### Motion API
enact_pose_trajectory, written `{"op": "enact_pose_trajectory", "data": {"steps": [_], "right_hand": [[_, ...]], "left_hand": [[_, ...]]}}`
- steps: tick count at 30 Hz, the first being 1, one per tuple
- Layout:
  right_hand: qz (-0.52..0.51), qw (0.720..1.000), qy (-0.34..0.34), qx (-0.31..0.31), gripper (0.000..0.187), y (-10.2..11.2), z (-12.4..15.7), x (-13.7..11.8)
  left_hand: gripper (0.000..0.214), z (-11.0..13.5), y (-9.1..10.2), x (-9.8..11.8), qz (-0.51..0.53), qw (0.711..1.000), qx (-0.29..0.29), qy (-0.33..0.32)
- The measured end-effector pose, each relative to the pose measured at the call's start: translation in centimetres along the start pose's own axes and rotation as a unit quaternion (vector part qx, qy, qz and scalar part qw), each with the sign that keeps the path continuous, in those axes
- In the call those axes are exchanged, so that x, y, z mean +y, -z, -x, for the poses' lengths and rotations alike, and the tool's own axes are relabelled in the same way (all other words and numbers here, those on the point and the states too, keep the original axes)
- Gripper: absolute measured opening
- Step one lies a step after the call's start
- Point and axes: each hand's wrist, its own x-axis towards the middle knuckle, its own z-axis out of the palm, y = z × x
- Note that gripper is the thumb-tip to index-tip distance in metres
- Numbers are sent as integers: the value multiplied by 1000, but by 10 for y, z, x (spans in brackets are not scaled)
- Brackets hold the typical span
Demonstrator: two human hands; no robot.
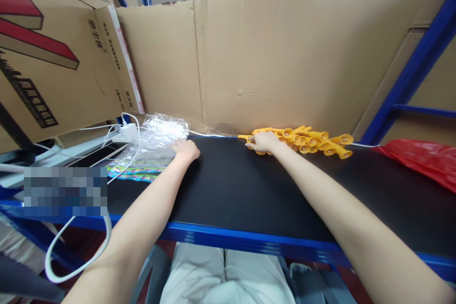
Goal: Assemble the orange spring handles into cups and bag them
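Observation:
My left hand [187, 149] is at the right edge of a pile of clear plastic bags [162, 130], its fingers bent onto the film and closed on a bag; the fingertips are hard to make out against it. Strips with a bright blue, green and pink pattern [138, 173] show at the front of this pile. My right hand [265, 142] is at the left end of a heap of yellow trumpet-shaped plastic pieces [309, 141], fingers curled over their narrow ends. Their flared mouths point right and toward me. How many pieces the fingers hold is hidden.
Both arms reach over a black tabletop [228, 190] with a blue metal front edge [249, 237]. Cardboard [278, 57] walls the back. A white charger [128, 132] with cables lies left, where one cable loops over the edge. Red plastic [423, 159] lies right.

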Motion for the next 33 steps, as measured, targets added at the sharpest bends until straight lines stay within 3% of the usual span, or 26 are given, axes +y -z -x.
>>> {"op": "enact_pose_trajectory", "data": {"steps": [4, 14, 21, 33], "right_hand": [[65, 996, 22, 62, 47, -5, 4, -1], [104, 990, 8, 94, 36, -7, 21, -13], [90, 980, 7, 178, 40, -24, 36, -14], [74, 978, 26, 192, 38, -32, 35, -12]], "left_hand": [[60, -5, -2, -3, 13, 999, -38, 25], [45, -6, -5, -12, 20, 998, 16, -59], [44, -9, -2, -22, 34, 996, 42, -72], [36, -23, 0, -33, 40, 997, 31, -55]]}}
